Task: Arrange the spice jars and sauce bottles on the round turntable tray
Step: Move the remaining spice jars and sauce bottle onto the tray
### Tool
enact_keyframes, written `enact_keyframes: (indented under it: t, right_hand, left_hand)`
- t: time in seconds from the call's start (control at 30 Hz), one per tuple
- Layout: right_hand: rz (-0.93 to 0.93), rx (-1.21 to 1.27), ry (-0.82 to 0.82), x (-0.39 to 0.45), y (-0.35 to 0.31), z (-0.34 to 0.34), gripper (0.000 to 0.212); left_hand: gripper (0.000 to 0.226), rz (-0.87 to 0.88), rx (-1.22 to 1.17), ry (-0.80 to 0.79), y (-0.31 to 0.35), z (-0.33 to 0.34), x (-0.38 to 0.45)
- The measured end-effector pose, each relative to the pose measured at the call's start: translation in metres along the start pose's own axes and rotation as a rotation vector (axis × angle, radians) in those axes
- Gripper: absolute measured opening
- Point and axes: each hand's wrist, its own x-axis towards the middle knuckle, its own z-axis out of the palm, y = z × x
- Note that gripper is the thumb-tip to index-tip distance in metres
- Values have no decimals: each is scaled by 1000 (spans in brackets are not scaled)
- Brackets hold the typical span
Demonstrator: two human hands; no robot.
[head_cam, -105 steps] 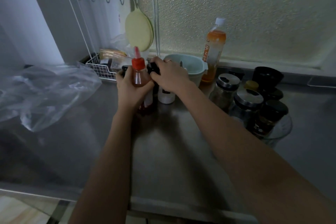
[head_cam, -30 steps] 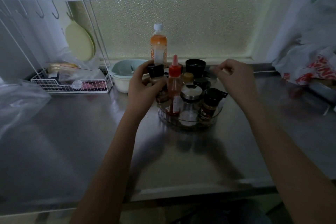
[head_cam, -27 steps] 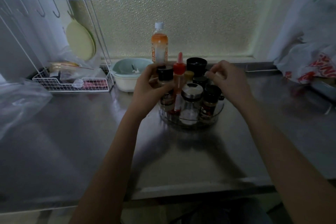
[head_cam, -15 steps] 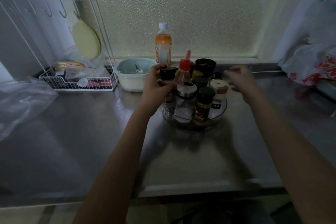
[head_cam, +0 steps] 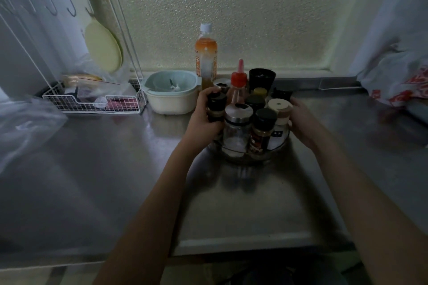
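Jars and bottles are crowding the round tray [head_cam: 249, 160], which is sitting on the steel counter [head_cam: 115, 169] near the window. Fingers [head_cam: 209, 93] of the left hand [head_cam: 202, 120] are wrapping around a black-capped jar [head_cam: 216, 106] at the tray's left edge. The right hand [head_cam: 302, 120] is curling against the tray's right side, just beside a beige-lidded jar [head_cam: 279, 111]; whether it is actually gripping, I cannot tell. A red-capped sauce bottle [head_cam: 237, 88] is standing upright among the jars. Behind are a pale bowl [head_cam: 172, 92], an orange drink bottle [head_cam: 206, 53] and a wire rack [head_cam: 92, 104].
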Motion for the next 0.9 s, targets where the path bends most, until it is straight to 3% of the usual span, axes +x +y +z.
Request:
enact_keyframes:
  t: [0.07, 0.17, 0.3, 0.37, 0.47, 0.53, 0.67, 0.9]
  right_hand:
    - [28, 39, -46, -6, 4, 2, 27]
    - [80, 208, -41, -10, 8, 6, 36]
    - [49, 177, 33, -16, 7, 14, 45]
    - [20, 101, 127, -20, 7, 19, 38]
    - [-63, -4, 231, -20, 19, 22, 29]
    - [-41, -51, 249, -24, 31, 19, 31]
    - [-62, -180, 231, -33, 40, 11, 31]
    - [-75, -200, 206, -42, 42, 10, 38]
  left_hand:
    - [57, -22, -91, 87, 0, -1, 1]
    - [57, -50, -72, 173, -7, -3, 4]
    - [67, -275, -98, 53, -34, 0, 9]
    - [65, -261, -56, 40, -45, -2, 9]
    - [45, -182, -38, 195, -36, -5, 2]
    - [37, -152, -51, 191, -36, -7, 1]
    - [52, -221, 26, 238, -42, -6, 0]
    - [47, -200, 103, 276, -34, -6, -18]
